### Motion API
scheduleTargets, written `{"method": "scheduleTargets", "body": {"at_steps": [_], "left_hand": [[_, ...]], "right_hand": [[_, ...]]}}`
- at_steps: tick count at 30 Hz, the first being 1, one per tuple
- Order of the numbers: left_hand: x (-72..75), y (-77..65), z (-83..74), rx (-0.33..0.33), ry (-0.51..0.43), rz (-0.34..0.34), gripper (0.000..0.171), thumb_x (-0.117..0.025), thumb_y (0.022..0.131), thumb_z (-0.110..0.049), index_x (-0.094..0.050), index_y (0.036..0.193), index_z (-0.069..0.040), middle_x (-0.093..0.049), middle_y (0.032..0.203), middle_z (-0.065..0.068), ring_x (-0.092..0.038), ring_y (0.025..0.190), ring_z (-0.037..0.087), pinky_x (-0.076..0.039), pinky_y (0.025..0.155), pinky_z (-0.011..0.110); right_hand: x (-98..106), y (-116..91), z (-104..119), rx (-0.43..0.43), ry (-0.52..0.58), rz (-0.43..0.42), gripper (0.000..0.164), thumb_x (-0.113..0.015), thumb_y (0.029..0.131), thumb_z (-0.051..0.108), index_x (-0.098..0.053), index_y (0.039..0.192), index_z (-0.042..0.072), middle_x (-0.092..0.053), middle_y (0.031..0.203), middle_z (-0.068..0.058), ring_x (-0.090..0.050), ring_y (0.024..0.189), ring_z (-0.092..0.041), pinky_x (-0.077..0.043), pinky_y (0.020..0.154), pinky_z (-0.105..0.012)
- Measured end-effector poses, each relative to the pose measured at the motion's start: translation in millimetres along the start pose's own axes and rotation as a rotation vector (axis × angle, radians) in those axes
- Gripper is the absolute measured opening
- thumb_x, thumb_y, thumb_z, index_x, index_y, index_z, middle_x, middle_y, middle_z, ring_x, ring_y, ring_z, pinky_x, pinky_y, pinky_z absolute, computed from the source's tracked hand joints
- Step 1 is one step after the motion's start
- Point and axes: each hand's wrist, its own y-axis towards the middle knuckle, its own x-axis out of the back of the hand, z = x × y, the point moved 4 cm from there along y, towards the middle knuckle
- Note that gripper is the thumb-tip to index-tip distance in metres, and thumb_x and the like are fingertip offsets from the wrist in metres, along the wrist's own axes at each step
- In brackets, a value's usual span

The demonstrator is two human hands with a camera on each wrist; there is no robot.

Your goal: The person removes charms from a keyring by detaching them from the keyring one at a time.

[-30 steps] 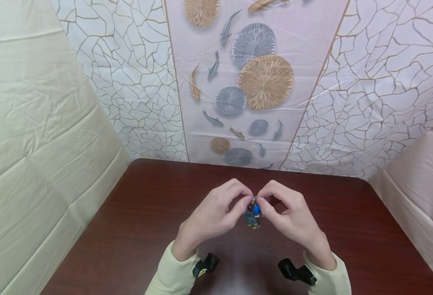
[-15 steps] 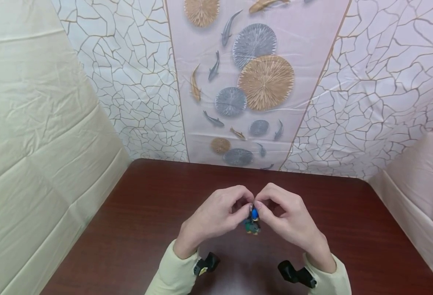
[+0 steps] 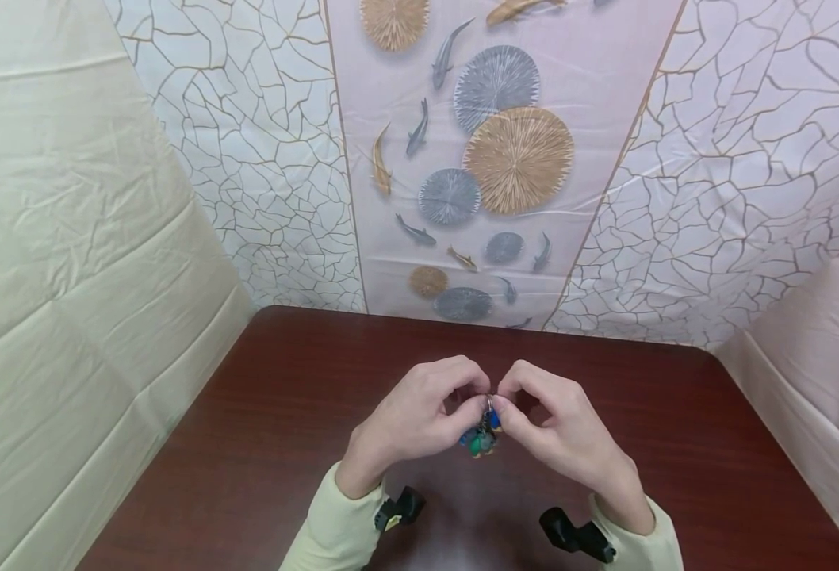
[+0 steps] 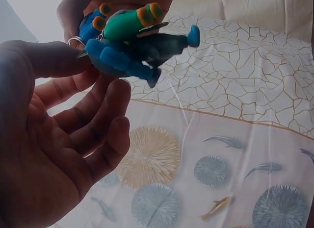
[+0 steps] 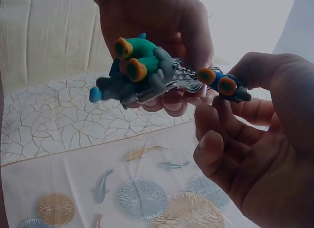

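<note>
Above the table, my left hand (image 3: 423,408) and right hand (image 3: 565,412) meet at the fingertips around a metal key ring (image 3: 490,404). Several small figurine charms (image 3: 478,442) dangle from it. The left thumb and forefinger pinch the ring's side, clearest in the left wrist view, where the ring (image 4: 76,42) shows by the thumb. The right thumb and forefinger pinch at the ring beside a small blue charm (image 5: 223,83) with orange-rimmed feet. A green-trousered figure (image 5: 142,56) and a grey one with blue feet (image 4: 162,46) hang on the left hand's side. Fingertips partly hide the ring.
A dark red-brown table (image 3: 284,381) lies below the hands. Pale cloth (image 3: 91,238) hangs at the left and right, and a patterned cloth (image 3: 462,159) at the back. Black wrist cameras (image 3: 401,507) sit on both sleeves.
Both hands have come slightly lower, still at the ring. The charms have swung a little to the left and spread apart, and the blue charm now sits nearer the right fingertips.
</note>
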Motion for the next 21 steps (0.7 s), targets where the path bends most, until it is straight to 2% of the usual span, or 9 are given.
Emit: {"method": "scheduleTargets", "body": {"at_steps": [7,12,21], "left_hand": [[1.3,-1.0,1.7,0.025,0.023,-0.019,0.005,-0.061,0.090,-0.009,-0.062,0.089,-0.014,-0.059,0.082,-0.007,-0.050,0.072,-0.001,-0.044,0.064,0.012],[2.2,-1.9,4.1,0.062,0.032,-0.020,0.006,-0.060,0.091,-0.011,-0.061,0.088,-0.016,-0.058,0.079,-0.009,-0.050,0.070,-0.001,-0.043,0.063,0.012],[6.3,-2.1,4.4,0.069,0.029,-0.048,0.010,-0.061,0.093,-0.013,-0.060,0.084,-0.017,-0.057,0.075,-0.009,-0.049,0.067,-0.002,-0.045,0.060,0.016]], "right_hand": [[0.7,-2.8,-2.5,-0.116,-0.022,0.065,0.026,-0.066,0.086,-0.004,-0.061,0.088,0.021,-0.056,0.076,0.016,-0.054,0.066,0.002,-0.047,0.056,-0.012],[1.0,-3.8,-4.4,-0.131,-0.006,0.089,0.024,-0.065,0.088,-0.003,-0.064,0.093,0.021,-0.058,0.075,0.016,-0.051,0.063,0.003,-0.044,0.052,-0.013],[-1.4,-3.4,-7.0,-0.135,0.027,0.115,0.025,-0.065,0.089,-0.002,-0.064,0.093,0.023,-0.060,0.075,0.015,-0.055,0.065,0.002,-0.046,0.052,-0.014]]}}
